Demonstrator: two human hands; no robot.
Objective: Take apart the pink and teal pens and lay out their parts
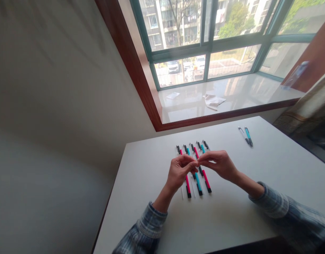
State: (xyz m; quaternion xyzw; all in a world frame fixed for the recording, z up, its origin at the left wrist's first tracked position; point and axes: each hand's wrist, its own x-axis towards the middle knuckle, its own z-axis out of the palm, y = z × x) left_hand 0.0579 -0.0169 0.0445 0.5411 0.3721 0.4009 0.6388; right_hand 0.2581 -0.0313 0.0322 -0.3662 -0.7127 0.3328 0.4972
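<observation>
My left hand (179, 171) and my right hand (217, 164) meet above rows of pen parts, fingertips pinched together and touching. Whatever lies between the fingertips is too small or hidden to make out. Beneath and beyond the hands lie pink and teal pen barrels with black ends, among them a pink barrel (206, 181) and a teal barrel (198, 184). Thin clear refills (192, 187) lie alongside them. Several short black pen pieces (206, 144) form a row at the far side. The hands cover the middle of these rows.
A white table (143, 169) carries everything. Two pens, one teal (248, 135) and one whitish (244, 134), lie at the back right. Beyond the table are a red-brown window frame (178, 124) and a sill with a white cloth (214, 101). A wall stands on the left, a curtain (305, 102) on the right.
</observation>
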